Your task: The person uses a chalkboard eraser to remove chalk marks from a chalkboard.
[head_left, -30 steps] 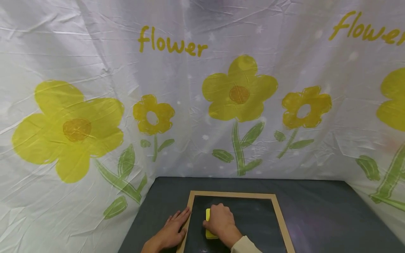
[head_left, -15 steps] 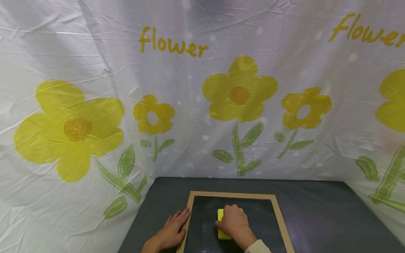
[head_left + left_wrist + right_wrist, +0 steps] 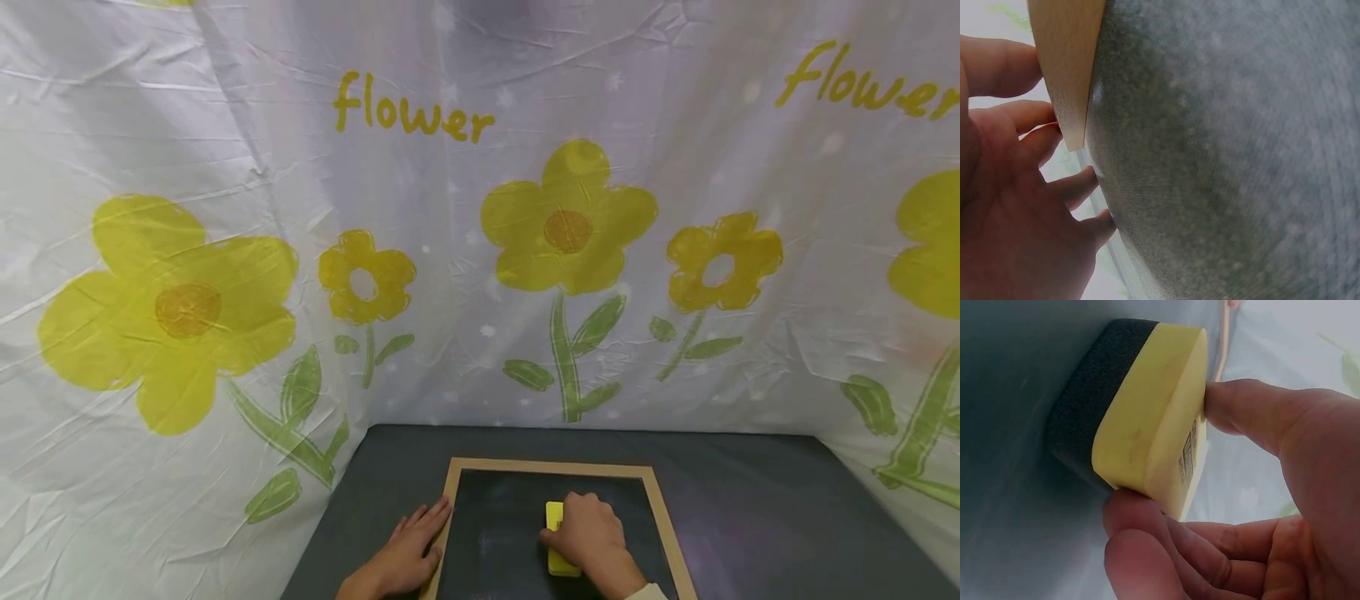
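Observation:
A small blackboard (image 3: 502, 521) with a light wooden frame (image 3: 551, 467) lies on the dark table. My right hand (image 3: 596, 537) grips a yellow board eraser (image 3: 562, 567) over the board's right half. Seen from the right wrist, the black felt (image 3: 1100, 387) faces the board, with my thumb on the yellow back and curled fingers at the opposite edge. Along the frame's left side rests my left hand (image 3: 405, 550), its fingers extended. In the left wrist view, some fingertips touch the wooden edge (image 3: 1072, 75) and others reach the dark table surface. The board's near edge is out of view.
Dark table (image 3: 772, 517) extends to both sides of the board and behind it. A white curtain (image 3: 450, 358) printed with yellow flowers and the word "flower" hangs around the table's back and sides.
My right hand has slid the eraser rightward across the board, from its left part to right of the middle. The left hand and the board have stayed in place.

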A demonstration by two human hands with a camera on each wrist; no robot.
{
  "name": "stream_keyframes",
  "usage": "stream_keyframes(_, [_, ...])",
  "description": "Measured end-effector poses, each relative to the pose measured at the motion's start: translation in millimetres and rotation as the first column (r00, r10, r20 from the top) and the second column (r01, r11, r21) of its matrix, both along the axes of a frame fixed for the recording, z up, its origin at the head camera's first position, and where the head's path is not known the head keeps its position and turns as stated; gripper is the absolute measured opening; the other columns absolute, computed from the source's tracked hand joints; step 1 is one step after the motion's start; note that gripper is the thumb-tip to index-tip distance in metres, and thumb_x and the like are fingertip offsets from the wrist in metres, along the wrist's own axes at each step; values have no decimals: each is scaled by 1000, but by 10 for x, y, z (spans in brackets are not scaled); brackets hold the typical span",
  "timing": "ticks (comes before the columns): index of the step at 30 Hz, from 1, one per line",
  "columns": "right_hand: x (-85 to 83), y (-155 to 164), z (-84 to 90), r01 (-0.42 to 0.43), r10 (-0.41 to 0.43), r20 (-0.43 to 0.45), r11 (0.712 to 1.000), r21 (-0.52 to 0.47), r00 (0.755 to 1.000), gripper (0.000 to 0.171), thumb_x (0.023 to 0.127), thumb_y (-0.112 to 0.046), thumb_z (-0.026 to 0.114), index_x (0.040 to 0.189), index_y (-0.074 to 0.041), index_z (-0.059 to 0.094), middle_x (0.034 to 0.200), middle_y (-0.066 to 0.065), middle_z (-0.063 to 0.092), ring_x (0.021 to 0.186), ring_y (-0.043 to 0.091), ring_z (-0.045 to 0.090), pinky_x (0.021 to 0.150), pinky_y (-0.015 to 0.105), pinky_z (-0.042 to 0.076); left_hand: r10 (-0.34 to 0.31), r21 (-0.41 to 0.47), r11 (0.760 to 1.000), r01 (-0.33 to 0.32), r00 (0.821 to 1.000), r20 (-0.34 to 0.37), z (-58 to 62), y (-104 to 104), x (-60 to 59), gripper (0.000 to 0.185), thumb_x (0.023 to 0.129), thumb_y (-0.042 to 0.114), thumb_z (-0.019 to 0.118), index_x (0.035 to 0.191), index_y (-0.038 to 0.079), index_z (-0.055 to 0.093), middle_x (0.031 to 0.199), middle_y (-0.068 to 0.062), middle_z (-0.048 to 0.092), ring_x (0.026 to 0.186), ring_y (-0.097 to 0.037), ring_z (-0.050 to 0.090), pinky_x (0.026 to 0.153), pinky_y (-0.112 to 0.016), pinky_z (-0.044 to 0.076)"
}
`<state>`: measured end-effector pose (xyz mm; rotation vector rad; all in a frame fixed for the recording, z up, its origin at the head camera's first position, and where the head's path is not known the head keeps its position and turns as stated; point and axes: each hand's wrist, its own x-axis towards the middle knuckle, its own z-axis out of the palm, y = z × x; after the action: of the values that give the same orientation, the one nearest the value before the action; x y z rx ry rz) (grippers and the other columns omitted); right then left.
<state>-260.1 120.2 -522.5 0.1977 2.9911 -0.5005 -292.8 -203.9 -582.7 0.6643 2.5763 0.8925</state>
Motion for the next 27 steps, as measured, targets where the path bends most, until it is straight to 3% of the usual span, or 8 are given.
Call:
stream_keyframes(20, [144,591,51,-2,1,5,999,33,1000,57,85,-52,91,99,0,71,82,9,64,71,25,63,68,46,59,7,-9,1000,-7,1000,1,2,12,0,67,109,17,60,172,9,37,181,-16,27,163,-60,20,121,-87,12])
stream_keyframes(27, [147,832,36,56,-57,54,998,29,997,63,84,-56,91,105,0,70,88,11,63,75,28,63,68,49,57,13,-15,1000,-13,1000,2,-10,10,-9,67,110,19,59,172,9,37,181,-16,27,163,-59,20,122,-86,11])
